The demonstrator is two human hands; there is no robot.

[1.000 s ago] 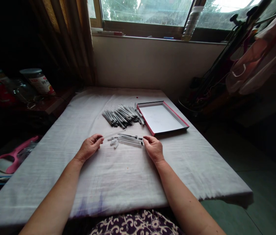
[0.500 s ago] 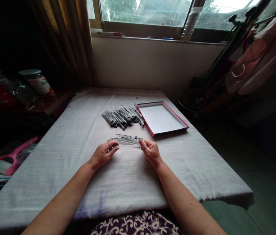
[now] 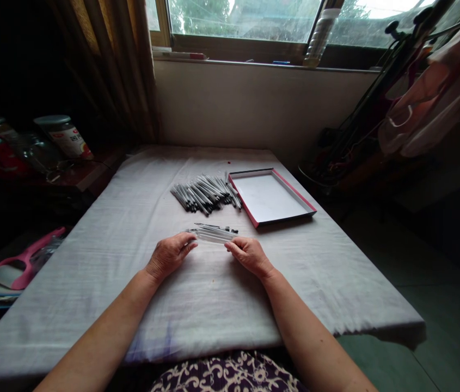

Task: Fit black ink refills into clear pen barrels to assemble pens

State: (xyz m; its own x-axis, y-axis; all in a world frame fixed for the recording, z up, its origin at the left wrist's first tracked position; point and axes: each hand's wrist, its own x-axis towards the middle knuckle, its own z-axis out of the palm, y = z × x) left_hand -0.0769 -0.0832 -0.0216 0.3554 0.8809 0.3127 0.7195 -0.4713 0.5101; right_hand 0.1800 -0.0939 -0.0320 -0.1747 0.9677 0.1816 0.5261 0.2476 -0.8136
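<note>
- Head view — left hand (image 3: 170, 254), mine, one: thumb and fingertips pinched together on the left end of a slim clear tube (image 3: 212, 243).
- Right hand (image 3: 252, 256), mine, one: thumb and fingers closed on the tube's other end. The tube spans the gap between my two hands, over the cloth.
- Loose pen parts (image 3: 215, 231), small group: clear lengths and dark pieces, lying just beyond my fingers.
- Pens (image 3: 203, 193), one heap — pale barrels, black ends, count unreadable; farther off.
- Shallow tray (image 3: 273, 196), white inside, red and black sides; just right of the heap.
- Tablecloth (image 3: 209, 313), white, creased, purple-stained near my lap.
</note>
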